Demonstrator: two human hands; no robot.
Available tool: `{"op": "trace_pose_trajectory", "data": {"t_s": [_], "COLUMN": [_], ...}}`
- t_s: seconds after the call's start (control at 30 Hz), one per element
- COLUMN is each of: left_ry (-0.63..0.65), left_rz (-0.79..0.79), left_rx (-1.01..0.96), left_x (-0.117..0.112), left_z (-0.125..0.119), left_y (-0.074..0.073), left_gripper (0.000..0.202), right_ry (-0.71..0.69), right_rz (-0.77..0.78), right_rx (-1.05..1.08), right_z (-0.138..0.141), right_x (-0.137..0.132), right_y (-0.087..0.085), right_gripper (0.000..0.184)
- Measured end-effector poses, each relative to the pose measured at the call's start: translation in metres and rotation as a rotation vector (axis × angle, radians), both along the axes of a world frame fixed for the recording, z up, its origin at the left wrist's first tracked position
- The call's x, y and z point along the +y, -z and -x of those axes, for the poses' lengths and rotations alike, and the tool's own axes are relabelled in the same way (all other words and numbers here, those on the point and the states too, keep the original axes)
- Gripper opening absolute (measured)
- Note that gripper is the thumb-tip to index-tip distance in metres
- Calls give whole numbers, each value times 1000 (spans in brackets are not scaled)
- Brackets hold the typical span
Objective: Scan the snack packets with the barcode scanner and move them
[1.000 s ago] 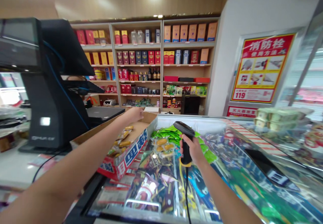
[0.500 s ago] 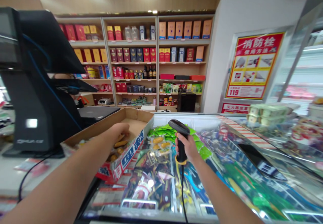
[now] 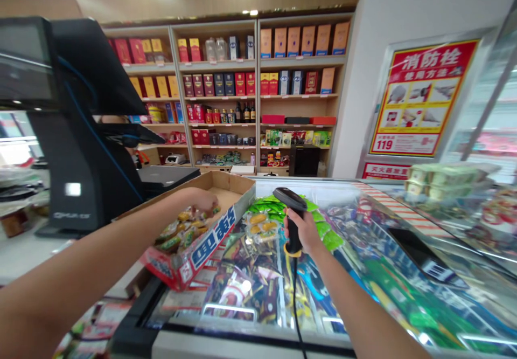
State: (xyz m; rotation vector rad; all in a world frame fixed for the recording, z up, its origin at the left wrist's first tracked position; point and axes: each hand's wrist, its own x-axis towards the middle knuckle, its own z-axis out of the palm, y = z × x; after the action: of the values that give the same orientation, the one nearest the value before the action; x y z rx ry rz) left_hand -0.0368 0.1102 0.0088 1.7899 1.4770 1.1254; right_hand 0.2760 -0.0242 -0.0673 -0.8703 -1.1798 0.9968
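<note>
My right hand (image 3: 305,232) is wrapped round the grip of a black barcode scanner (image 3: 291,200), held upright over the glass counter with its cord hanging down. Inside a shallow open cardboard box (image 3: 216,235), my left hand (image 3: 202,200) is closed with its fingers pointing down. A bit of green and brown shows at those fingertips, too small to name. Several small wrapped snacks (image 3: 181,229) lie in the near part of the box. Just left of the scanner is a clear pack of yellow-brown snacks (image 3: 262,225), and green packets (image 3: 264,206) are spread behind it.
A black checkout terminal (image 3: 92,149) stands at the left. On the right of the glass counter (image 3: 262,324) lies a dark phone (image 3: 420,254), with egg cartons (image 3: 444,181) behind. Shelves of boxed goods (image 3: 218,84) line the back wall.
The view has shifted, bringing more of the counter's front edge into sight. My left hand has moved slightly right within the box, uncovering more snacks. The scanner stays in my right hand.
</note>
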Motion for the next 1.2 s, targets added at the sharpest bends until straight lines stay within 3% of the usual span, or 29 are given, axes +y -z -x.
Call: {"op": "trace_pose_trajectory", "data": {"t_s": [0.1,0.17,0.23,0.37,0.47,0.6,0.77,1.2], "left_ry": [15,54,150,305,300,234,159,126], "left_rz": [53,-3,33,170,224,153,132,90], "left_rx": [6,-172,-426,-806,-939,-972,-951,-973], "left_x": [-23,-47,-73,-101,-90,-66,-60,-54], "left_z": [-5,-22,-49,-111,-135,-131,-122,-125], "left_y": [-19,-20,-9,36,66,86,91,99], "left_gripper": [26,24,24,36,44,55,61,55], "right_ry": [-7,-12,-12,-8,-25,-188,-324,-328], "right_rz": [-12,-12,2,40,43,136,202,200], "right_rx": [3,-1,-10,-12,-4,-113,-282,-289], "right_z": [0,0,0,0,-1,-4,1,4], "right_x": [1,0,-1,-2,-1,-2,-7,-7], "right_y": [1,1,1,0,-1,-1,-3,0], "right_gripper": [36,35,35,37,37,35,33,33]}}
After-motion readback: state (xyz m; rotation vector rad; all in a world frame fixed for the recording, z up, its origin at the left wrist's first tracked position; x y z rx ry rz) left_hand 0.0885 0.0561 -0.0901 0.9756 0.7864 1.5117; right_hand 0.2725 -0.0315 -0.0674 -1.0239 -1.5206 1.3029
